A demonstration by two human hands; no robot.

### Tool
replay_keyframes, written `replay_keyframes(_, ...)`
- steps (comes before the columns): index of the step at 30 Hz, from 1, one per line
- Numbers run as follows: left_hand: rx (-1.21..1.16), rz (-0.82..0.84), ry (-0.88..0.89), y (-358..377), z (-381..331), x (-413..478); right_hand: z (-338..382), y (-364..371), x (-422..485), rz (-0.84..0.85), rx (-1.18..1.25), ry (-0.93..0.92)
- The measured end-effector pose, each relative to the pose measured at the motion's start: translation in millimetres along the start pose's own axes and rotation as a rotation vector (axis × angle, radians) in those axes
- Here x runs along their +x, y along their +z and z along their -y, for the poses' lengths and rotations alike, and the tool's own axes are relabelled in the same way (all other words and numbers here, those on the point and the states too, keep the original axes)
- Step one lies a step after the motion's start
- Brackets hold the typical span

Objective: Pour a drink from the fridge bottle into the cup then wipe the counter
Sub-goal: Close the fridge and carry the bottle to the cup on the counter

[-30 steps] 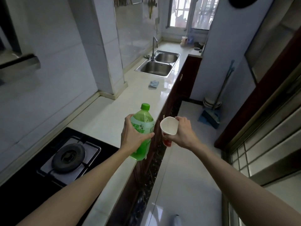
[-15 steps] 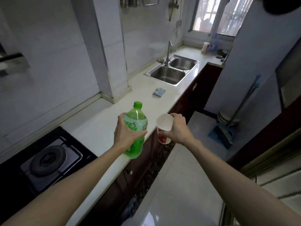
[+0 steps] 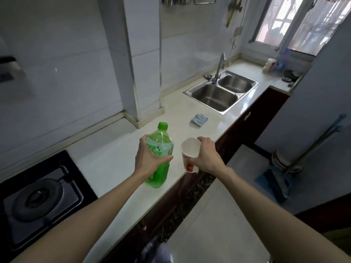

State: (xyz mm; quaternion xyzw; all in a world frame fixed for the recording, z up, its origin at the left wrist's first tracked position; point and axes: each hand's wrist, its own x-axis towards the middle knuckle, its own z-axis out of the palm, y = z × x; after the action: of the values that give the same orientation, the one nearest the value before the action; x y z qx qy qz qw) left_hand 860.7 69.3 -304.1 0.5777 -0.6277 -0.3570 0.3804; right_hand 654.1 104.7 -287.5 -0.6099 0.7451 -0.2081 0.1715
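1. Green plastic bottle (image 3: 159,154) with a green screw cap and a pale green label: held upright over the pale stone counter (image 3: 117,158), near its front edge; cap on; whether the base touched the counter, impossible to tell.
2. Left hand (image 3: 150,160): wrapped around the bottle's middle from the left, thumb across the front, fingers curled behind, gripping it firmly.
3. White paper cup (image 3: 190,154) with a red print low on its side: held just right of the bottle, close but apart, tilted with its open mouth toward the camera; white inside, no liquid seen.
4. Right hand (image 3: 208,158): closed around the cup from the right, fingers over the rim side and thumb below; placed at the counter's front edge, partly over the dark wooden cabinet fronts (image 3: 247,126).
5. Folded light blue cloth (image 3: 198,119): lying flat on the counter, beyond the bottle and the cup, between them and the steel double sink (image 3: 220,92).
6. Curved chrome tap (image 3: 220,67): standing at the back rim of the sink.
7. Black gas hob (image 3: 39,198) with a round burner: set into the counter at the near left, well apart from the bottle.
8. Blue dustpan (image 3: 273,185) and a long-handled broom: leaning at the right wall on the pale floor.
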Motion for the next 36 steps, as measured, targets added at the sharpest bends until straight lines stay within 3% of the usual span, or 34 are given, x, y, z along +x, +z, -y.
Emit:
replay_keyframes(15,-0.023,-0.175,-0.165,20,19,116,8,34,171,0.176,-0.032,-0.187)
replay_keyframes(31,0.021,-0.564,-0.443,57,12,128,-9,78,280,0.453,-0.007,-0.536)
replay_keyframes(36,0.012,-0.613,-0.489,58,13,125,-12,95,292,0.432,-0.066,-0.584)
